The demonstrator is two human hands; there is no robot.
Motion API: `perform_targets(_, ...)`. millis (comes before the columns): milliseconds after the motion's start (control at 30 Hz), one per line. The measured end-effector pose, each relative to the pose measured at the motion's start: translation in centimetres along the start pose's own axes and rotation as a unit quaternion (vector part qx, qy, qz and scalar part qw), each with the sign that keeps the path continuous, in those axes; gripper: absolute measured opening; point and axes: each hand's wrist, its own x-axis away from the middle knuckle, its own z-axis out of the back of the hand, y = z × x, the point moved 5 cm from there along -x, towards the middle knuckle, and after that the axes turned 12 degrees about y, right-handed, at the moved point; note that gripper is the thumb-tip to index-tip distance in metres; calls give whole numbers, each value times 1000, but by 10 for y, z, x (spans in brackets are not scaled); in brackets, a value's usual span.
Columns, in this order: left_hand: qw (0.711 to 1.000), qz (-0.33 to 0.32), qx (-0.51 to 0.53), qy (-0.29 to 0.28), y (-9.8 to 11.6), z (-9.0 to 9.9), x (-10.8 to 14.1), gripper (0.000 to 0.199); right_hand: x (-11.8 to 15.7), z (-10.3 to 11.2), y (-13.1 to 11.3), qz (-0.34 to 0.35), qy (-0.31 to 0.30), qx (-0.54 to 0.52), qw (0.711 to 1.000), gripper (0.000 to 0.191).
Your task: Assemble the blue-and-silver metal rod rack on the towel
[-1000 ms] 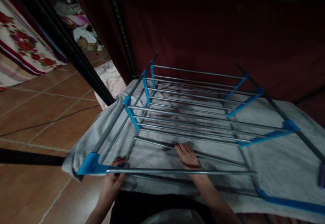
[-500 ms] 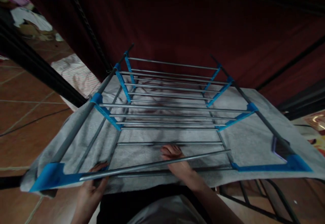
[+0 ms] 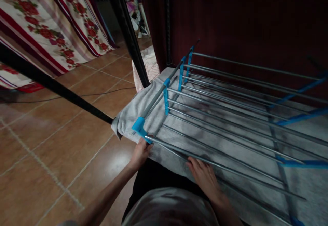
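Observation:
A drying-rack-like frame of grey metal tubes and blue plastic brackets lies before me. My left hand (image 3: pixel 140 152) is closed around the blue corner bracket (image 3: pixel 140 127) at the near left corner, its thumb close to a rod end. A long metal rod (image 3: pixel 230 169) runs slantwise across the near side; its left end rests at that bracket, its right end looks free. Below it runs a lower tube (image 3: pixel 256 200). My right hand (image 3: pixel 205 174) lies over this lower tube, fingers stretched forward and slightly bent, tips just under the long rod.
Grey cloth (image 3: pixel 128 120) covers the surface beneath the frame. Black metal posts (image 3: pixel 130 34) and a slanting black bar (image 3: pixel 64 92) stand at the left. Beyond are a tiled floor (image 3: pixel 102 127), a cable and a flowered curtain (image 3: pixel 46 24). A dark red curtain (image 3: pixel 230 24) hangs behind.
My view has turned left, so the rack sits farther right. My right hand has drawn back toward me, off the cloth inside the frame. My left hand stays at the corner bracket.

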Motion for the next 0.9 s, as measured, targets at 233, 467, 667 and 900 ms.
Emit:
perform_targets(233,995,42,85,-33,1,-8,1,13,3,6,2,20,-9,-21,1000,23)
perform_targets(467,991,10,86,-99,14,-6,-7,10,8,6,6,14,0,-36,999,23)
perform_targets(667,988,14,93,-126,18,-4,-11,14,9,5,8,9,-1,-40,999,24)
perform_targets(900,985,-1,97,-142,22,-5,-13,13,7,7,7,18,6,-51,999,26)
